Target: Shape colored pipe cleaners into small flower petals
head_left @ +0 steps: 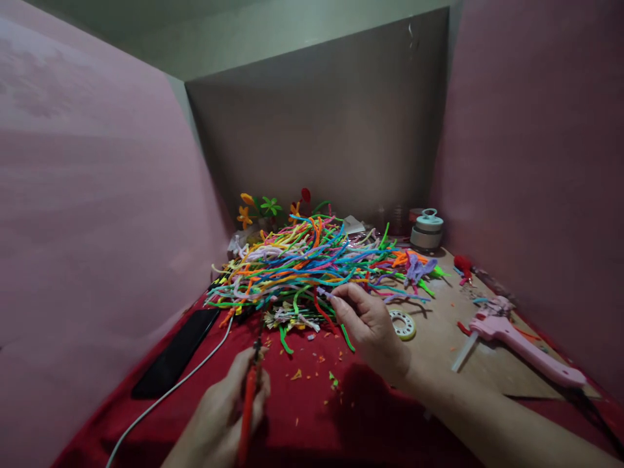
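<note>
My left hand (221, 406) is closed around a pair of red-handled pliers (248, 403), whose dark narrow jaws point away from me toward the pile. A short lilac pipe cleaner piece (324, 294) is pinched between the thumb and fingertips of my right hand (368, 325). Just beyond both hands spreads a big heap of many-coloured pipe cleaners (302, 260). Under its front edge lies a bundle of pale, frayed-looking stems (292, 316). A red pipe cleaner (325, 315) hangs down near my right fingertips.
On the board (439, 364) at right lie a pink glue gun (521, 344), a tape roll (403, 324) and a purple fuzzy shape (419, 268). A lidded jar (427, 233) stands behind. At left are a black phone (175, 354) and white cable (170, 393). Scraps dot the red cloth (292, 416).
</note>
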Available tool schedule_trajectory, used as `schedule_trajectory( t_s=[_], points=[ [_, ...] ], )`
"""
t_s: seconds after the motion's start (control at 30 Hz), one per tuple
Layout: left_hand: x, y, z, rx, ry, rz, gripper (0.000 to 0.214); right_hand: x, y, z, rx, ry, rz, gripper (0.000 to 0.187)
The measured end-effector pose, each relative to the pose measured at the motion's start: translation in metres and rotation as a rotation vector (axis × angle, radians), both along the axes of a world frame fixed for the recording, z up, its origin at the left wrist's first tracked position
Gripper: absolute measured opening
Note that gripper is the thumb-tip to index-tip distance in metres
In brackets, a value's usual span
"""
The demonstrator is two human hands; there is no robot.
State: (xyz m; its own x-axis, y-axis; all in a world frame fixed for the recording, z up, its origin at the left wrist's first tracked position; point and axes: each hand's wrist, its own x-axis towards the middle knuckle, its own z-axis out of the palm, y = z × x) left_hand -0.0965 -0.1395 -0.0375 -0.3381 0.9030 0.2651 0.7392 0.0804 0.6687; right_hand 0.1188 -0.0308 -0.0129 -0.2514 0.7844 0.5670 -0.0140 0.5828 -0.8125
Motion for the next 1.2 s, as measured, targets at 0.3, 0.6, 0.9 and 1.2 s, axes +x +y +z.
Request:
schedule_trajectory(
  t_s=[0.3, 0.6, 0.9, 1.2],
  points=[
    [0.044, 0.02, 0.008, 0.068, 0.286, -0.349, 0.024, 0.0, -0.002, -0.004, -0.001, 0.045, 0.054, 0.015],
    [0.057, 0.029, 0.017, -0.053, 0.286, -0.347, 0.043, 0.0, -0.009, 0.003, 0.081, -0.094, 0.063, 0.014],
    [0.057, 0.028, 0.018, -0.131, 0.362, -0.323, 0.038, -0.002, -0.01, 0.0, 0.083, -0.158, 0.079, 0.015],
    [0.051, 0.03, 0.0, -0.175, 0.508, -0.242, 0.019, -0.003, -0.011, -0.002, 0.103, -0.212, 0.057, 0.016]
  ],
)
